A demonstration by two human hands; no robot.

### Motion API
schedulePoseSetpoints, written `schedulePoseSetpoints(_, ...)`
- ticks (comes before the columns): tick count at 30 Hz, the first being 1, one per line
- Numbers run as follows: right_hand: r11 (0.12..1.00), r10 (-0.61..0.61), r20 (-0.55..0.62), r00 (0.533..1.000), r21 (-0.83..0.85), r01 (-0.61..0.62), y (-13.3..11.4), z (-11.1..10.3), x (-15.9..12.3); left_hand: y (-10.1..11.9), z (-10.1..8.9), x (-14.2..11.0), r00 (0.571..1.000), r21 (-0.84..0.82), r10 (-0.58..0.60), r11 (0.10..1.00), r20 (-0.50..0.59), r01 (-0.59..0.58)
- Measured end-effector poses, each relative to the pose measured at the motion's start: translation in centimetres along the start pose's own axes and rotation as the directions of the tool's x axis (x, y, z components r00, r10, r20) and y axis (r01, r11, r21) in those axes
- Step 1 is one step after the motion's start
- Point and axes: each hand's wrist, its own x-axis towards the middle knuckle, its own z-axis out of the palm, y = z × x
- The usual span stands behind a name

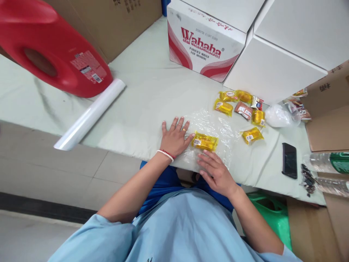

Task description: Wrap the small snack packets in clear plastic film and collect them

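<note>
A yellow-wrapped snack pack (205,141) lies on a sheet of clear plastic film (222,125) spread over the table. My left hand (176,138) rests flat at the film's left side, fingers spread, its thumb close to the pack. Just below the pack is my right hand (215,169), fingers loosely extended over the film's near edge, with nothing visible in it. Whether its fingertips touch the film is hard to tell. Several more yellow snack packs (223,107) lie to the upper right, along with a brown packet (243,110).
A white film roll (89,114) lies left, beside a big red jug (68,62). At the back stand a Wahaha carton (201,43) and white boxes (272,65). To the right are a crumpled plastic bag (278,115), a phone (289,161), keys (308,180) and bottles (321,162).
</note>
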Motion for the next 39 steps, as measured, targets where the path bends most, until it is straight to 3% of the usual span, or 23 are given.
schedulePoseSetpoints(3,1.0,-0.001,0.139,0.99,0.025,-0.002,-0.4,0.3,-1.7,0.0,0.0,0.0,1.0,0.001,-0.001,1.0,0.001,0.001)
schedulePoseSetpoints(6,0.998,0.022,0.169,0.985,0.06,-0.032,-0.4,0.2,-3.0,0.0,0.1,0.0,1.0,0.006,0.004,1.0,0.01,-0.004)
schedulePoseSetpoints(10,0.979,0.042,0.1,0.994,0.195,-0.061,0.4,-2.3,-3.6,0.1,0.0,-0.1,1.0,0.01,0.003,1.0,0.014,-0.004)
schedulePoseSetpoints(12,0.972,0.14,0.003,0.99,0.19,-0.138,1.6,-4.5,-3.7,0.1,0.0,0.0,1.0,0.01,-0.004,1.0,0.014,0.004)
schedulePoseSetpoints(14,0.958,0.281,-0.142,0.949,0.094,-0.27,3.8,-6.9,-3.9,0.2,0.0,0.0,1.0,0.011,-0.008,1.0,0.012,0.008)
schedulePoseSetpoints(16,0.91,0.375,-0.307,0.875,-0.058,-0.411,6.9,-9.2,-4.4,0.2,0.0,0.0,1.0,0.014,-0.007,1.0,0.007,0.007)
schedulePoseSetpoints(19,0.808,0.392,-0.429,0.814,-0.264,-0.527,12.2,-11.5,-5.0,0.2,0.1,0.0,1.0,0.016,-0.006,1.0,0.0,0.006)
schedulePoseSetpoints(23,0.794,0.373,-0.293,0.88,-0.39,-0.466,17.9,-11.9,-5.0,0.2,-0.1,0.0,1.0,0.021,-0.003,1.0,0.007,0.003)
schedulePoseSetpoints(26,0.816,0.381,-0.233,0.895,-0.371,-0.444,19.8,-11.3,-4.2,0.2,0.0,0.0,1.0,0.024,-0.005,1.0,0.004,0.004)
schedulePoseSetpoints(28,0.805,0.408,-0.307,0.86,-0.323,-0.497,19.8,-11.1,-3.6,0.2,0.1,0.0,1.0,0.023,-0.01,1.0,0.0,0.01)
schedulePoseSetpoints(30,0.802,0.457,-0.43,0.779,-0.18,-0.57,19.1,-11.2,-3.1,0.1,0.2,0.1,1.0,0.021,-0.011,1.0,0.002,0.011)
schedulePoseSetpoints(32,0.81,0.546,-0.508,0.666,0.117,-0.575,17.6,-11.2,-2.6,0.1,0.2,0.1,1.0,0.016,-0.006,1.0,0.006,0.006)
schedulePoseSetpoints(33,0.795,0.601,-0.493,0.629,0.29,-0.533,16.7,-11.1,-2.4,0.1,0.2,0.1,1.0,0.014,-0.003,1.0,0.006,0.003)
schedulePoseSetpoints(34,0.757,0.65,-0.442,0.618,0.446,-0.477,15.6,-11.0,-2.0,0.0,0.2,0.1,1.0,0.012,-0.002,1.0,0.004,0.002)
schedulePoseSetpoints(36,0.653,0.693,-0.294,0.659,0.644,-0.399,13.5,-10.4,-1.1,0.0,0.2,0.1,1.0,0.012,-0.003,1.0,-0.001,0.003)
schedulePoseSetpoints(39,0.582,0.665,-0.122,0.737,0.702,-0.41,10.5,-9.2,0.8,0.0,0.2,0.1,1.0,0.011,-0.001,1.0,-0.006,0.001)
